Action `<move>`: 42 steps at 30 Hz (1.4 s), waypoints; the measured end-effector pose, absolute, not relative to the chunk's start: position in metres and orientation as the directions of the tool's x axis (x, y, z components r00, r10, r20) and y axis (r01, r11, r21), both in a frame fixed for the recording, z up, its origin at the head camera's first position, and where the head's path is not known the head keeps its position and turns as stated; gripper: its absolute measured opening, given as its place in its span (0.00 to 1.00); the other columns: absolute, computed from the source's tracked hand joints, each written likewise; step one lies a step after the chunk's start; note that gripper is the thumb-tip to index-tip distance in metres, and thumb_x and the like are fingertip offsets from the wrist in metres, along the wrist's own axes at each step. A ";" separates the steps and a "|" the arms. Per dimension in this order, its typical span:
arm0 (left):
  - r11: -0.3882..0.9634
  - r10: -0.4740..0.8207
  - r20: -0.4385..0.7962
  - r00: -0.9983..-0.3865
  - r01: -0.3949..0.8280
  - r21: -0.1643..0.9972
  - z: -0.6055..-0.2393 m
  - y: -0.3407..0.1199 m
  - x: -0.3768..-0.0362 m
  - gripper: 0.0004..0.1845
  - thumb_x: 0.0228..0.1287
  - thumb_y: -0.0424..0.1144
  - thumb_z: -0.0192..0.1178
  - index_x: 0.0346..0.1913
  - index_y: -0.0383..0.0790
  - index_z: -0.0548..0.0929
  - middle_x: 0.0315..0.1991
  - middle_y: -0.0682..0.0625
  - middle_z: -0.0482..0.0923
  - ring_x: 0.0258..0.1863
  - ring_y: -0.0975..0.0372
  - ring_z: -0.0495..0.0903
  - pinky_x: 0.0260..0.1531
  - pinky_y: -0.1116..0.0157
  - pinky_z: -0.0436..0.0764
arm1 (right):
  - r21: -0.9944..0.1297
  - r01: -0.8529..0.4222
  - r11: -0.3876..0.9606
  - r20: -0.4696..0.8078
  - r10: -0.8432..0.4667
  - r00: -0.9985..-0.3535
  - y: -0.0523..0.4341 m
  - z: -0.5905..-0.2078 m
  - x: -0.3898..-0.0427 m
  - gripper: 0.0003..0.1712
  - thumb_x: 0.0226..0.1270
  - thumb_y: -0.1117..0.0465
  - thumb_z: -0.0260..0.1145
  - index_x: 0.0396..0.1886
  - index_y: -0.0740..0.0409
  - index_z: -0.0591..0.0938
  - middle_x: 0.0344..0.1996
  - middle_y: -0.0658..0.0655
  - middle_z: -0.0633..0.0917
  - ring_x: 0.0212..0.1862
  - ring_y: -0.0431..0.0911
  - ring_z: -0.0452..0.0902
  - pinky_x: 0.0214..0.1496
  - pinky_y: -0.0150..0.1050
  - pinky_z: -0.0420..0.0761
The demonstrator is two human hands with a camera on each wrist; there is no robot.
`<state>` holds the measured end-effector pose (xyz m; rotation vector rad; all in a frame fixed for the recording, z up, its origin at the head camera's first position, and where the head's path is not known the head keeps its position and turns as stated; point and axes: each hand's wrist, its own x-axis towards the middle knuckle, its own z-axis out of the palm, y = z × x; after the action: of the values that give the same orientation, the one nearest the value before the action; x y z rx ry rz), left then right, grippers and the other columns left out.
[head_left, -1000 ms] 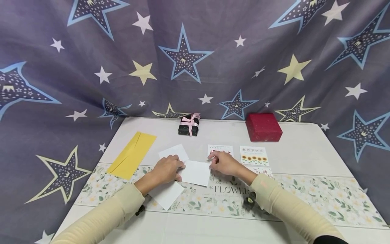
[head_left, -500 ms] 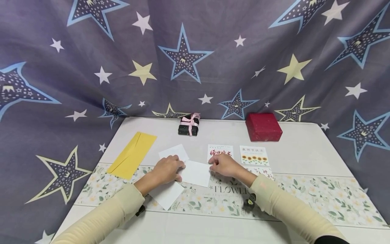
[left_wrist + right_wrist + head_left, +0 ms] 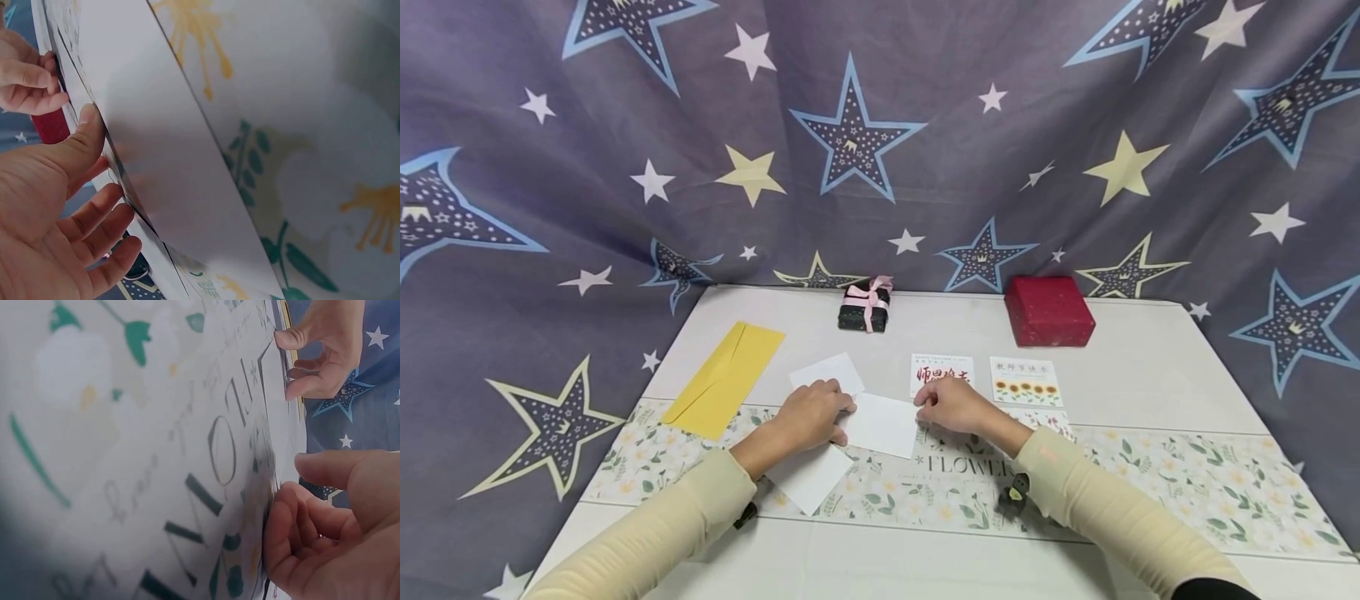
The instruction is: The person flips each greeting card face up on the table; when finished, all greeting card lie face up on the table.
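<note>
The white table (image 3: pixel 880 554) is crossed by a floral band (image 3: pixel 1187 475) (lettered in part) and backed by a grey-purple curtain (image 3: pixel 940 92) printed with stars. Mostly over that band, a blank white card (image 3: pixel 883 429) is bordered by both hands: its left edge is touched by the loose-fingered left hand (image 3: pixel 808 417); whether its right edge is pinched by the right hand (image 3: pixel 953 406) cannot be told.
</note>
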<state>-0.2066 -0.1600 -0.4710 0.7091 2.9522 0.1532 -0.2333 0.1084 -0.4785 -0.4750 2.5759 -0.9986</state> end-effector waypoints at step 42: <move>0.902 0.380 -0.020 -0.925 0.366 0.228 -0.466 -0.158 -0.208 0.20 0.59 0.47 0.75 0.50 0.42 0.85 0.36 0.54 0.84 0.36 0.63 0.81 0.39 0.62 0.83 | -0.934 -0.088 0.345 -0.137 -0.577 -0.805 0.125 -0.482 -0.247 0.20 0.68 0.68 0.66 0.59 0.65 0.83 0.29 0.56 0.88 0.30 0.42 0.82 0.36 0.36 0.84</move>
<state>-0.2076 -0.1582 -0.4656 0.5889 3.0018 0.3413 -0.2474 0.1246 -0.4818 -0.5807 2.1658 -1.4635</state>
